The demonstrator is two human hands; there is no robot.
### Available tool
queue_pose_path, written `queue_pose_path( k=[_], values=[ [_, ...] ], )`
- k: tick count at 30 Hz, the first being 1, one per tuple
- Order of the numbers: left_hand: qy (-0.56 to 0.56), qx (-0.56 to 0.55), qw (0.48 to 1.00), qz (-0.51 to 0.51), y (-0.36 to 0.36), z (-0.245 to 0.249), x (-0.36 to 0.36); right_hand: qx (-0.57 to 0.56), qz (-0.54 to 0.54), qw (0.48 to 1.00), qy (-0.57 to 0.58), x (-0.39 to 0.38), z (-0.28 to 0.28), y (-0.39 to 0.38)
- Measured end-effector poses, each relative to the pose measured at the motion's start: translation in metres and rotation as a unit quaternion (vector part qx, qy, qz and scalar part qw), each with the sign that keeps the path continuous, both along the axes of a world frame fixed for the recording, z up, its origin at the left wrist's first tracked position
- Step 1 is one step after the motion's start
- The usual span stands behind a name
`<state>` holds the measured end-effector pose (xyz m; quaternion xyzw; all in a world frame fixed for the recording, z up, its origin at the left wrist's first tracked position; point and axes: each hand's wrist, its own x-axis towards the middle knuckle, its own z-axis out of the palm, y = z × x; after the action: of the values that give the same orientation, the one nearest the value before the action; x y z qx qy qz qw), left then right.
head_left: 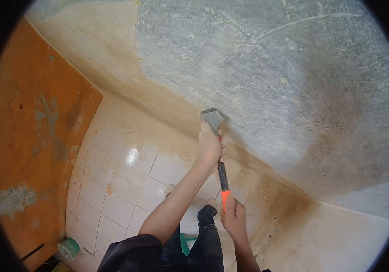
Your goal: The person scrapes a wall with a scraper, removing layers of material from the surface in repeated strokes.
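Note:
A long-handled scraper (pixel 223 177) with a grey head and a black and orange handle reaches up to the wall (pixel 258 90). Its head touches or nearly touches the lower edge of the wall's rough grey area, beside cream paint. My left hand (pixel 210 147) is wrapped round the upper handle just below the head. Lower down, my right hand (pixel 234 217) grips the orange end of the handle.
An orange wall (pixel 36 99) with grey bare patches stands at the left. Dusty white tiles (pixel 117 199) cover the floor. A green basket (pixel 68 249) lies at the lower left, and something green (pixel 187 244) shows between my legs.

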<state>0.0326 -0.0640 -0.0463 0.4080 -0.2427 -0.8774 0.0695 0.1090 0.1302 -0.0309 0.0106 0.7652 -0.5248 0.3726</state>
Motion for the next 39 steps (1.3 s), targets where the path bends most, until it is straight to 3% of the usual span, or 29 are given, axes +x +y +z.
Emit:
queue_pose_path(
  k=[3, 7, 10, 15, 19, 21, 23, 25, 26, 27, 30, 34, 36, 39],
  values=[
    [0.011, 0.026, 0.999, -0.015, 0.014, 0.021, -0.003, -0.012, -0.001, 1.0, -0.001, -0.001, 0.017, 0.013],
    [0.004, -0.025, 1.0, 0.012, -0.01, 0.003, -0.002, -0.003, 0.061, 0.997, 0.045, -0.011, -0.004, -0.002],
    [0.009, 0.016, 1.0, 0.002, 0.005, 0.021, -0.002, 0.033, 0.023, 0.999, 0.018, -0.01, 0.013, 0.002],
    [0.013, -0.017, 1.0, 0.02, -0.013, 0.001, -0.001, 0.025, 0.04, 0.999, 0.024, -0.011, 0.002, -0.004],
    [0.013, 0.031, 0.999, 0.009, 0.01, 0.023, -0.005, 0.0, 0.006, 1.0, -0.009, -0.013, 0.022, 0.01],
    [0.019, 0.019, 0.999, 0.042, -0.012, 0.009, -0.006, 0.038, 0.07, 0.994, 0.079, -0.024, 0.018, -0.003],
    [0.043, 0.004, 0.997, 0.058, -0.038, -0.013, -0.002, 0.032, 0.073, 0.994, 0.075, -0.021, 0.014, -0.012],
    [0.012, 0.007, 0.999, 0.04, -0.024, 0.004, -0.004, 0.022, 0.082, 0.994, 0.07, -0.017, 0.014, -0.017],
    [-0.021, 0.023, 0.999, 0.016, -0.011, 0.015, -0.002, 0.01, 0.028, 0.999, 0.019, -0.006, 0.023, -0.004],
    [0.02, 0.057, 0.998, -0.009, -0.006, 0.026, 0.0, -0.001, -0.025, 0.999, -0.029, -0.003, 0.03, 0.0],
    [0.01, 0.047, 0.998, 0.046, -0.02, 0.014, -0.003, 0.042, 0.037, 0.997, 0.055, -0.018, 0.022, -0.011],
    [-0.002, 0.029, 0.999, 0.03, -0.029, 0.006, 0.003, -0.003, 0.036, 0.999, 0.036, -0.006, 0.011, -0.018],
    [-0.011, 0.044, 0.999, 0.014, -0.019, 0.014, 0.0, 0.012, -0.012, 1.0, 0.023, 0.0, 0.027, -0.006],
    [0.016, 0.054, 0.998, 0.016, -0.016, 0.022, 0.001, 0.026, 0.002, 0.999, 0.043, -0.001, 0.015, -0.009]
  ],
)
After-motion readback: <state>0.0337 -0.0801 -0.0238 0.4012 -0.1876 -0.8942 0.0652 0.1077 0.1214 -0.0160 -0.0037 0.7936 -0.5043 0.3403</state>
